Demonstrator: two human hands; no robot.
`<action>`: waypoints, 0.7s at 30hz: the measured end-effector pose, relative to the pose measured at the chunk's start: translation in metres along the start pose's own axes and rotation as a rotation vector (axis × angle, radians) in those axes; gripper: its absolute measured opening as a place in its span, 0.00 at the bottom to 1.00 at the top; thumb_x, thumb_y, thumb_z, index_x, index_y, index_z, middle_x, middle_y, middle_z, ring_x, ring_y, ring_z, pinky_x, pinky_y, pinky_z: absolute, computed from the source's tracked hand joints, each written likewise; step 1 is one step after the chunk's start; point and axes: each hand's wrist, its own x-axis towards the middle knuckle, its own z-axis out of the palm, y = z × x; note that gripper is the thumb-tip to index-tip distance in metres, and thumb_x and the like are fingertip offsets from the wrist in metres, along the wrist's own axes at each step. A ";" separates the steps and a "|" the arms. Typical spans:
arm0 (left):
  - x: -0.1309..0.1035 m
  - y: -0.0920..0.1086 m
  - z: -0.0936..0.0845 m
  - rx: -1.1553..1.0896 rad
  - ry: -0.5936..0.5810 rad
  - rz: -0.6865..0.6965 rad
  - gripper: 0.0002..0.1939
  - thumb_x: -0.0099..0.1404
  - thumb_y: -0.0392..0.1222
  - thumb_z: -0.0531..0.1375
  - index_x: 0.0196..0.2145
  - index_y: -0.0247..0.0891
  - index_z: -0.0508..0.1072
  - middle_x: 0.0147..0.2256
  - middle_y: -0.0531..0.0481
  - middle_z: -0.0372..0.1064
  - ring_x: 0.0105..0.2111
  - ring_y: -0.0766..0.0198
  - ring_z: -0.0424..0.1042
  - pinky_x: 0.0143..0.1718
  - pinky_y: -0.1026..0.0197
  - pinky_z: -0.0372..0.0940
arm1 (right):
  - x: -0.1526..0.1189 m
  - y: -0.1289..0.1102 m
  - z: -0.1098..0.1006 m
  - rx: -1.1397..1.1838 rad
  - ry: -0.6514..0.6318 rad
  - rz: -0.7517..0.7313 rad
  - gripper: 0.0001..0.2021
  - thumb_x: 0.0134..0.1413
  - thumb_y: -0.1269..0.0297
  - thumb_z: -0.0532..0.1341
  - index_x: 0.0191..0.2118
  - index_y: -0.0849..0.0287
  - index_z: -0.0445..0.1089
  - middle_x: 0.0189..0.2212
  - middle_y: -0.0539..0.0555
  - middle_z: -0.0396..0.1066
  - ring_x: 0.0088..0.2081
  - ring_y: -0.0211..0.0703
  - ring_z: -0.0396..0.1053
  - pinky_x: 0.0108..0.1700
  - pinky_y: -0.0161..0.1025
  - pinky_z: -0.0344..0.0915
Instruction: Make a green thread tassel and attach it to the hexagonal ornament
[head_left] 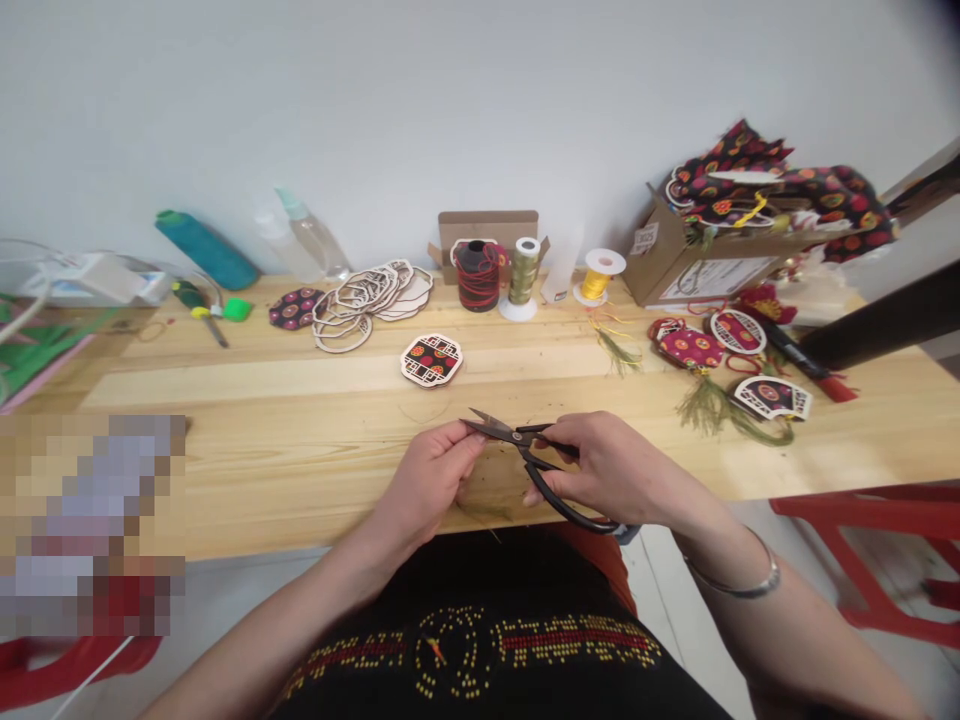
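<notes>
In the head view, my right hand (611, 465) is wrapped around the black handles of a pair of scissors (517, 438) above the table's near edge. The scissor blades point left, slightly apart, with their tips by the fingers of my left hand (431, 475). Thumb and forefinger of that hand are pinched together; what sits between them is too small to make out. Thin olive strands show faintly below the hands, near the table edge. Beyond the blades lies an octagonal patterned piece (432, 360) with a pale cut-out frame.
Behind stand a dark red-and-black thread spool (478, 278), an olive spool (523, 280) and a yellow spool (600, 275). Pale frames (375, 295) are heaped at left. A cardboard box (697, 265) with patterned fabric and finished tasselled pieces (739, 395) occupy the right, beside a black post (885, 315).
</notes>
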 end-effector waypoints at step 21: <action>0.003 0.004 -0.014 -0.208 0.146 -0.008 0.13 0.55 0.46 0.65 0.33 0.34 0.75 0.13 0.64 0.46 0.14 0.76 0.42 0.15 0.70 0.41 | -0.023 0.014 -0.003 -0.106 -0.146 0.043 0.15 0.44 0.51 0.65 0.22 0.58 0.71 0.20 0.50 0.71 0.22 0.35 0.61 0.25 0.35 0.51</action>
